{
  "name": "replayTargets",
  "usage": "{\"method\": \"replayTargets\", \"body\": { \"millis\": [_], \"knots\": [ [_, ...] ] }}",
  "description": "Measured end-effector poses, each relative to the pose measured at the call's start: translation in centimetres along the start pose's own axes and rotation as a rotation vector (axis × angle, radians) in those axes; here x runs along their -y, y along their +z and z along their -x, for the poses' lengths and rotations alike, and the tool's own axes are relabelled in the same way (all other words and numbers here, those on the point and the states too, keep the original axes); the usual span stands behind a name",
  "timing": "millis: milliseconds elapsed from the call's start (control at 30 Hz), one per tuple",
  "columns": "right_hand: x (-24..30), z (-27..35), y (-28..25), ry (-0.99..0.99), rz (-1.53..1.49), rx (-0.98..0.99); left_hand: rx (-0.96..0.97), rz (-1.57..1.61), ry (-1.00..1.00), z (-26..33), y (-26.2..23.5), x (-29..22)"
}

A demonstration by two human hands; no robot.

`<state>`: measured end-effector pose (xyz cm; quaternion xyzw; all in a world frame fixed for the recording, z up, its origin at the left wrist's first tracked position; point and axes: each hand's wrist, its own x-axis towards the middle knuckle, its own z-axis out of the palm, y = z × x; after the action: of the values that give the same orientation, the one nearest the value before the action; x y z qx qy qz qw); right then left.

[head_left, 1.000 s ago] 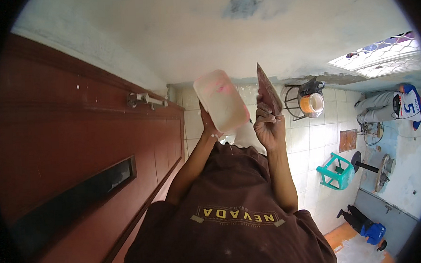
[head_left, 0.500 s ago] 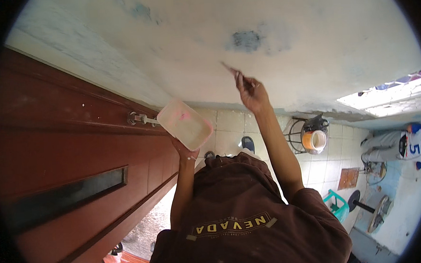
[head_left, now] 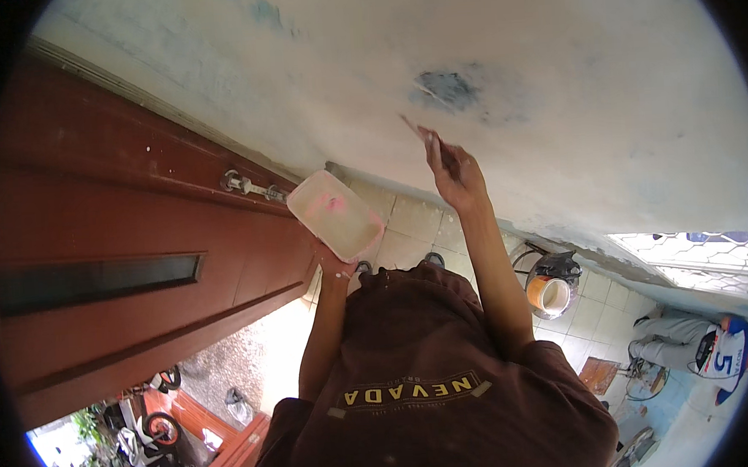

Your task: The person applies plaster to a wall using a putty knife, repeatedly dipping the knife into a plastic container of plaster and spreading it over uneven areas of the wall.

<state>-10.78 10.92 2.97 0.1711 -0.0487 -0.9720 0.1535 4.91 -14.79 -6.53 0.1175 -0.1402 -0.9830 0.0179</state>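
Observation:
My right hand (head_left: 457, 177) is raised in front of a pale wall (head_left: 539, 157), its fingers closed round a putty knife (head_left: 410, 124) seen almost edge-on. The tip points up and left, just below a dark grey-blue patch (head_left: 451, 92). A pale streak crosses the left part of this patch. Lower and to the left, my left hand (head_left: 333, 264) grips the near end of a shallow rectangular plastic tub (head_left: 352, 224). Pink smears mark the tub's inside and rim. Most of the left fingers are hidden beneath it.
A red-brown door (head_left: 120, 221) with a metal latch (head_left: 253, 187) stands close on the left. On the tiled floor to the right, an orange-and-white bucket (head_left: 550, 294) rests on a stool. Farther right is a person in grey trousers (head_left: 676, 340). A motorcycle (head_left: 149, 452) shows outside the doorway.
The view has shifted, showing more of the outside at lower left. A pale streak now lies on the dark patch. Both hands keep their holds, with the putty knife still near the wall.

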Motion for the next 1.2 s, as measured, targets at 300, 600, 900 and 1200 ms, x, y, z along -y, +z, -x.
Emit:
{"method": "replayTargets", "body": {
  "millis": [300,600,900,1200],
  "knots": [
    [2.3,7.5,8.0,-0.020,-0.002,0.180,-0.074,0.006,0.192,0.6,6.4,3.1],
    [6.0,0.8,7.0,0.110,-0.215,0.213,0.011,0.002,0.182,2.1,10.6,7.3],
    [5.0,0.0,0.4,-0.044,0.181,0.097,0.011,-0.047,0.197,2.7,10.3,8.5],
    [6.7,11.5,9.9,0.079,-0.196,0.433,-0.004,-0.018,0.096,0.5,8.5,6.1]
  ]
}}
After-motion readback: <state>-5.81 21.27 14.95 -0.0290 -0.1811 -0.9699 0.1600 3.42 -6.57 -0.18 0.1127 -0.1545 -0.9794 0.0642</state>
